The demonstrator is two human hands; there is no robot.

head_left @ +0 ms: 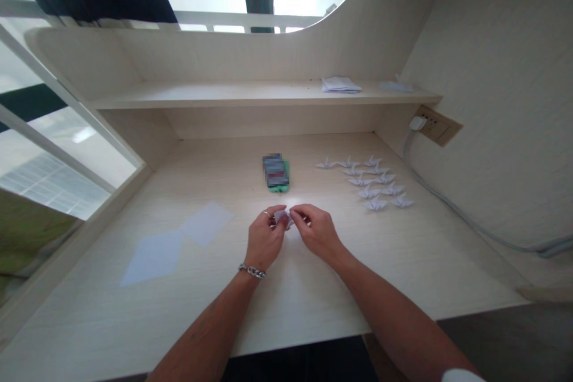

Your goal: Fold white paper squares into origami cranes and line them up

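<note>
Between my two hands, over the middle of the desk, is a small piece of folded white paper (281,215). My left hand (265,237) is closed on its left side, thumb on top. The fingertips of my right hand (316,230) pinch its right edge. My fingers cover much of the paper, so its exact folded shape is hard to make out. Several folded paper cranes (369,182) stand in loose rows to the right. Left of my hands lie two flat white paper sheets, a nearer one (154,256) and a farther one (206,224).
A phone with a green edge (276,173), its screen blurred, lies just beyond my hands. Folded white paper (340,85) rests on the shelf (233,95) at the back. A grey cable (447,203) runs from the wall socket (436,125) along the right side.
</note>
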